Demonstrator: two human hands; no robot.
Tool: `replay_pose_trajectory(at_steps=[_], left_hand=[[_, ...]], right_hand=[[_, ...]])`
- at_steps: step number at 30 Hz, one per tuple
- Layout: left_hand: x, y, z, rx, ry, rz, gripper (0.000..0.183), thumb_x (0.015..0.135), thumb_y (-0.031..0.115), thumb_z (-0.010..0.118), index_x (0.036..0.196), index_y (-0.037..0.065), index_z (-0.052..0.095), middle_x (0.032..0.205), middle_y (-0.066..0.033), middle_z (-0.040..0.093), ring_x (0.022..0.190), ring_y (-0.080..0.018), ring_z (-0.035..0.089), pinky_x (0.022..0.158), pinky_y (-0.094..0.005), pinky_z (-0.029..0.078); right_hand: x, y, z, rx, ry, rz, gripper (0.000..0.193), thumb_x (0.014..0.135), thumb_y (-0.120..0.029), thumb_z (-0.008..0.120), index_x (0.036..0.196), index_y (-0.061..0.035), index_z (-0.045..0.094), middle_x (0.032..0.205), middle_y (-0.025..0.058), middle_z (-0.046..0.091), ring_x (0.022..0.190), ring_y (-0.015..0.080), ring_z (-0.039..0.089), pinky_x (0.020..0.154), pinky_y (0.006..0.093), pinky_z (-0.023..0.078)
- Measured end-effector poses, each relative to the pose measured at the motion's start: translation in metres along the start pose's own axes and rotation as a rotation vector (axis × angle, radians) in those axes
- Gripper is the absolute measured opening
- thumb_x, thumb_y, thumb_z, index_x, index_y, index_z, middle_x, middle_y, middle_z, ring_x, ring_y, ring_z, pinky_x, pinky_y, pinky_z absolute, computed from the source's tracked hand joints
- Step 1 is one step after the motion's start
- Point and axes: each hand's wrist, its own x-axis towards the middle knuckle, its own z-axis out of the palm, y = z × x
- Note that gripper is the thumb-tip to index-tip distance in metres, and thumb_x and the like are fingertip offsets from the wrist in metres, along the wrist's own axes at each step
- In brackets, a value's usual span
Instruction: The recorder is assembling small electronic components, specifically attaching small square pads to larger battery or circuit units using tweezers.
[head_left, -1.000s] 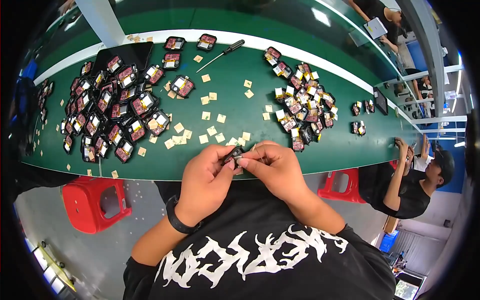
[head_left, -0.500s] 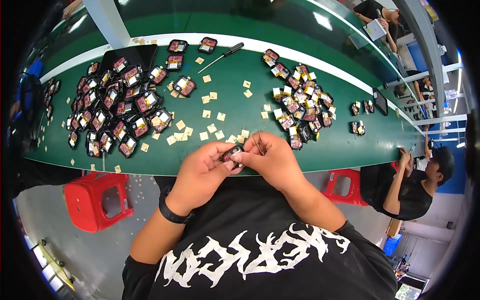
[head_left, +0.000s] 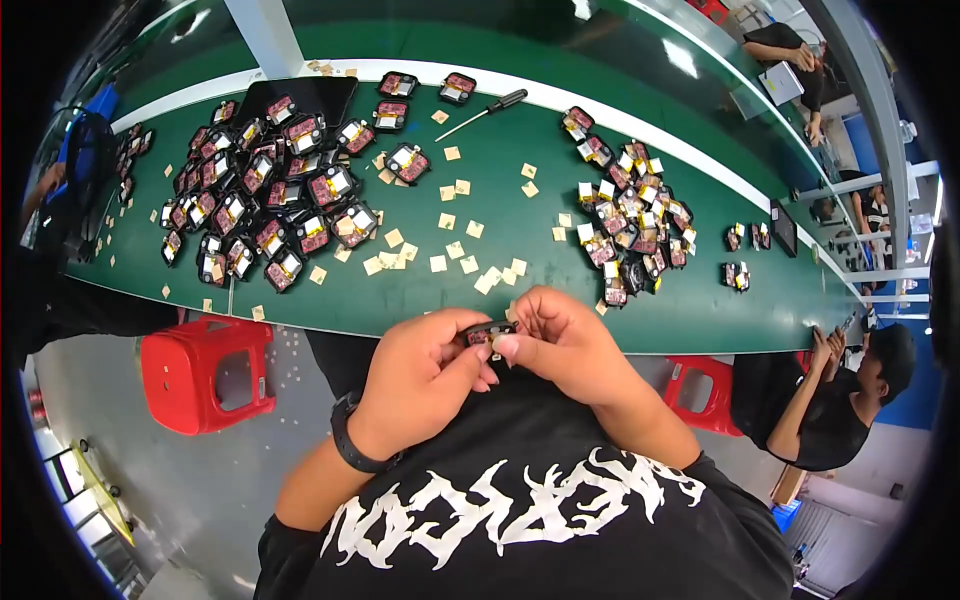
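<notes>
Bench point(head_left: 700, 315) spreads ahead of the fingers. Stool point(head_left: 172, 385) well left. Left pile point(head_left: 330, 185) and right pile point(head_left: 625, 210) flank the fingers' forward side, probably for easy reach. Left hand point(head_left: 420, 375) holds the unit point(head_left: 480, 337), likely steadying it; right hand point(head_left: 570, 345) has fingertips at its right end, grip unclear. Loose squares point(head_left: 438, 263) ahead clutter the gap.

a green table point(head_left: 700, 320) spans the room. red stools point(head_left: 170, 380) stand left and right on the grey floor point(head_left: 215, 490), with a blue wall point(head_left: 922, 385) far right.
</notes>
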Motion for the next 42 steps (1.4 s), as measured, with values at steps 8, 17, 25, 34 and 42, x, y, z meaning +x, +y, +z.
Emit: replay_pose_trajectory(at_steps=[8,17,25,34,42], left_hand=[[-0.021,0.023,-0.068,0.115,0.342,0.142,0.017,0.103,0.003,0.061,0.116,-0.007,0.066,0.100,-0.0101,0.071,0.080,-0.0119,0.071,0.066,-0.0235,0.057],[-0.014,0.088,-0.143,0.520,0.754,0.417,0.020,0.100,0.004,0.066,0.118,-0.005,0.070,0.093,-0.0058,0.073,0.076,-0.0108,0.070,0.065,-0.0224,0.052],[0.017,0.103,-0.192,0.887,0.930,0.473,0.016,0.096,0.009,0.071,0.107,-0.002,0.070,0.070,-0.0036,0.062,0.061,-0.0084,0.055,0.058,-0.0263,0.046],[0.041,0.104,-0.179,1.501,1.388,0.412,0.039,0.097,0.043,0.071,0.111,0.007,0.074,0.085,-0.0159,0.074,0.080,-0.0360,0.072,0.066,-0.0458,0.054],[0.017,0.060,-0.060,0.144,-0.107,0.152,0.051,0.103,0.010,0.062,0.151,0.002,0.049,0.114,-0.0076,0.066,0.089,-0.0107,0.063,0.074,-0.0258,0.052]], right_hand=[[0.033,-0.064,-0.037,-0.816,0.558,-0.316,0.015,0.092,-0.015,0.079,0.093,-0.0013,0.072,0.074,0.0010,0.066,0.064,0.0090,0.057,0.060,0.0250,0.046],[0.134,-0.103,-0.097,-1.614,0.593,-0.225,0.065,0.085,-0.044,0.081,0.136,-0.0077,0.064,0.119,0.0198,0.068,0.110,0.0380,0.068,0.091,0.0460,0.055],[0.146,-0.107,-0.100,-1.454,0.296,-0.259,0.041,0.078,-0.029,0.079,0.107,-0.0013,0.070,0.104,0.0189,0.066,0.096,0.0374,0.066,0.086,0.0441,0.053],[0.104,-0.109,-0.040,-1.098,0.132,-0.318,0.044,0.073,-0.009,0.083,0.115,-0.0072,0.071,0.106,0.0083,0.066,0.094,0.0258,0.065,0.081,0.0356,0.054],[0.055,-0.100,0.011,-1.014,-0.352,-0.522,0.052,0.072,-0.002,0.085,0.122,-0.0126,0.074,0.114,0.0057,0.064,0.098,0.0221,0.068,0.077,0.0339,0.056]])
